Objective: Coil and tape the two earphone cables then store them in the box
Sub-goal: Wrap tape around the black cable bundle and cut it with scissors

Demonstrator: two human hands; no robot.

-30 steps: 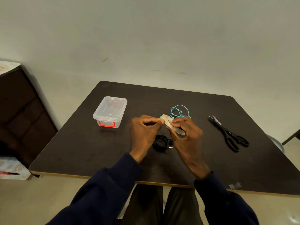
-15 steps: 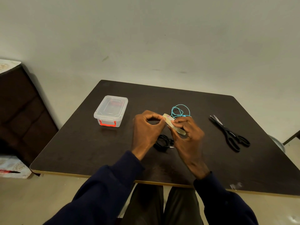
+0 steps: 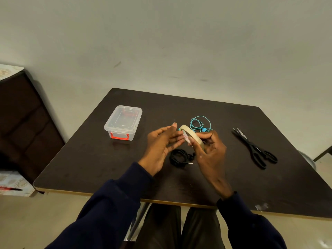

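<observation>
We judge the taping step to be in hand: our right hand [image 3: 210, 152] grips the roll of masking tape [image 3: 190, 132], fingers curled round its lower edge and holding it tilted above the table [image 3: 107, 159]. Our left hand [image 3: 161, 148] is spread with straight fingers, its tips at the near side of the roll. Whether they touch the loose tape end we cannot tell, as that spot is small and blurred. The black earphone cable [image 3: 178, 157] lies in a tight coil on the table just below and between our hands, its plug pointing right. The teal earphone cable [image 3: 200, 123] lies in loose loops behind the roll, apparently not yet coiled. The clear plastic box [image 3: 124, 121] stands to the left, well apart, with its lid on and its red latch facing us. The black scissors [image 3: 255, 150] lie to the right. Next, we think, the left fingertips need to find and pinch the free end and peel off a short strip while the right hand steadies the roll. Then we need the scissors to cut it.
</observation>
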